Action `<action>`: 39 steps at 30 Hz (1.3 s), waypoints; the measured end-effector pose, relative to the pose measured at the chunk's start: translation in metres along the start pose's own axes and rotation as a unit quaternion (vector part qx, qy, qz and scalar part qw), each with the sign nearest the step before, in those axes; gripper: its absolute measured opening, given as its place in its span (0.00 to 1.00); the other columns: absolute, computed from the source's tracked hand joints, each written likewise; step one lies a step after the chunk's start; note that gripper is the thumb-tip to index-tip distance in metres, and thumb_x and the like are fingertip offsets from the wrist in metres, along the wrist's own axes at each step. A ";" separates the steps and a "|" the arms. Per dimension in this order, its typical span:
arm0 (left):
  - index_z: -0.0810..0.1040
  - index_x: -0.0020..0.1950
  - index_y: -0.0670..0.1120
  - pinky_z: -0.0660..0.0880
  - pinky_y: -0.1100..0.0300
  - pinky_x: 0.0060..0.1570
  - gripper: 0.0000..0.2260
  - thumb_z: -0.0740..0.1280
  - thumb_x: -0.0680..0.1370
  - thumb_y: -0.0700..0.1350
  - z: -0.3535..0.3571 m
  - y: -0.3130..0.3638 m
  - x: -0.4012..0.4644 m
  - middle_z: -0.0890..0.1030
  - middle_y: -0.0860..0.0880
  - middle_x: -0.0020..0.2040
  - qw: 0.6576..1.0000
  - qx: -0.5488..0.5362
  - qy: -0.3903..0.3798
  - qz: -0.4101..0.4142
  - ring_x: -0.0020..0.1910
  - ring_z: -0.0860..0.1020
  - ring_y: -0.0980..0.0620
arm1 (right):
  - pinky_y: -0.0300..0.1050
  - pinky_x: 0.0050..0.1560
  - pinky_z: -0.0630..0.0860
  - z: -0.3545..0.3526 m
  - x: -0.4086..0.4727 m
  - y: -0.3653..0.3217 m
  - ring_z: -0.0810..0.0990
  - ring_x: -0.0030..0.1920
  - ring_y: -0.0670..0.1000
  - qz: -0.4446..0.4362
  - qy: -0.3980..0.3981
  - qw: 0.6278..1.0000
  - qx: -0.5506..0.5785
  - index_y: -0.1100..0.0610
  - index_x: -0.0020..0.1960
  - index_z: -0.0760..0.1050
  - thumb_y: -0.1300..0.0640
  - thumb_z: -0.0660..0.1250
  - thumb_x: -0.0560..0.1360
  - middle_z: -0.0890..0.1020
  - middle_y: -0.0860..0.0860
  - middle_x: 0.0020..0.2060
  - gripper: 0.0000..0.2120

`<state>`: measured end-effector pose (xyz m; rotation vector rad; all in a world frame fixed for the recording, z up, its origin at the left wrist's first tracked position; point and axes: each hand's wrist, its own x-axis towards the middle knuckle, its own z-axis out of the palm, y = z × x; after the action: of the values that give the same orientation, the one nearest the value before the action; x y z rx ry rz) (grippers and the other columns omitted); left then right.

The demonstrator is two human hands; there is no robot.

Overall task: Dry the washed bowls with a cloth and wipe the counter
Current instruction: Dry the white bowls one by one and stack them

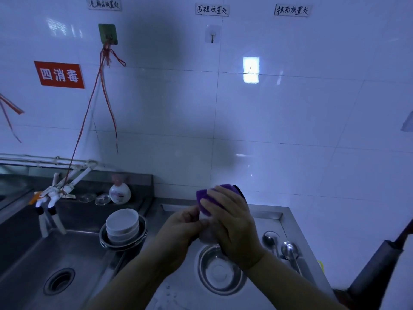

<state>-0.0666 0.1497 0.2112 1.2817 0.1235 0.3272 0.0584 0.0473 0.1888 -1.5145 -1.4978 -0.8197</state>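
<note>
- Two zones on the steel surface (263, 217): a sunken sink (33, 265) at its left end, a flat drain area at its right end against the tiled wall. Judged: wet side left, dried side right, so finished pieces do not drip on each other.
- Stack of bowls (122, 228), white ones nested inside steel ones, sits on the ridge between sink and flat area, near the middle of the surface. Judged: parked within reach of the left hand, waiting to be dried.
- One steel bowl (220, 268) stands upright on the flat area toward the front edge, directly below both hands. Interior looks glossy; whether it is dry, cannot tell.
- Right hand (232, 222) fingers curled over the purple cloth (225, 190), pressing it onto a pale object held above the flat area. Judged: cloth is wrapped round the object so that rubbing takes off the water.
- Left hand (182, 228) pinches the same object from the other side; judged: steadying it. Object mostly hidden; probably a small white bowl, not certain.
- Cloth: thick, fuzzy, bunched, upper part sticking up past the fingers.
- Two steel spoons (290, 251) lie side by side near the right edge, bowls facing up.
- Surface wipe judged not yet started.
</note>
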 end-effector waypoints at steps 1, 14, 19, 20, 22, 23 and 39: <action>0.82 0.51 0.48 0.79 0.58 0.46 0.12 0.63 0.73 0.39 0.001 0.001 0.000 0.82 0.42 0.52 1.000 0.011 -0.001 0.004 0.52 0.81 0.45 | 0.50 0.64 0.71 -0.002 0.006 0.001 0.75 0.62 0.53 0.037 0.006 0.999 0.031 0.62 0.58 0.78 0.54 0.56 0.81 0.80 0.56 0.58 0.16; 0.78 0.55 0.40 0.80 0.57 0.45 0.15 0.62 0.70 0.38 -0.005 0.014 0.013 0.84 0.42 0.48 0.984 -0.137 0.081 0.077 0.46 0.82 0.48 | 0.37 0.60 0.70 0.002 0.009 -0.011 0.73 0.61 0.45 0.325 0.053 0.934 0.136 0.51 0.68 0.70 0.54 0.56 0.81 0.75 0.41 0.59 0.16; 0.77 0.55 0.38 0.81 0.58 0.44 0.15 0.62 0.71 0.37 -0.006 0.011 0.015 0.83 0.40 0.49 0.982 -0.151 0.088 0.072 0.46 0.83 0.47 | 0.35 0.60 0.68 0.001 0.012 -0.008 0.70 0.57 0.50 0.201 0.063 0.977 -0.012 0.66 0.63 0.74 0.58 0.58 0.78 0.77 0.59 0.56 0.18; 0.77 0.56 0.38 0.81 0.58 0.44 0.15 0.62 0.70 0.38 -0.006 0.010 0.015 0.83 0.40 0.49 0.984 -0.142 0.087 0.065 0.46 0.83 0.47 | 0.37 0.59 0.70 0.000 0.014 -0.008 0.71 0.56 0.50 0.180 0.056 0.982 -0.028 0.67 0.62 0.75 0.58 0.58 0.78 0.77 0.60 0.55 0.18; 0.77 0.56 0.39 0.81 0.58 0.43 0.15 0.62 0.70 0.38 -0.006 0.010 0.016 0.84 0.41 0.48 0.986 -0.130 0.088 0.057 0.45 0.83 0.48 | 0.43 0.56 0.75 0.001 0.017 -0.009 0.72 0.55 0.51 0.146 0.043 0.988 -0.039 0.68 0.61 0.75 0.59 0.61 0.78 0.78 0.61 0.54 0.16; 0.77 0.56 0.39 0.81 0.58 0.42 0.15 0.62 0.70 0.39 -0.007 0.012 0.017 0.84 0.42 0.48 0.986 -0.130 0.089 0.058 0.44 0.83 0.48 | 0.43 0.55 0.75 0.002 0.016 -0.009 0.73 0.55 0.52 0.129 0.037 0.990 -0.036 0.68 0.61 0.75 0.58 0.60 0.78 0.78 0.61 0.53 0.17; 0.79 0.56 0.37 0.81 0.56 0.46 0.15 0.61 0.72 0.37 -0.019 0.013 0.020 0.82 0.38 0.51 0.985 -0.154 0.076 0.020 0.48 0.82 0.45 | 0.52 0.49 0.79 -0.016 0.012 0.022 0.79 0.48 0.58 0.010 0.012 0.999 -0.052 0.68 0.56 0.78 0.59 0.59 0.79 0.82 0.61 0.49 0.15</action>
<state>-0.0554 0.1761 0.2204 0.9541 0.1711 0.4608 0.0827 0.0398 0.2041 -1.5875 -1.4410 -0.9132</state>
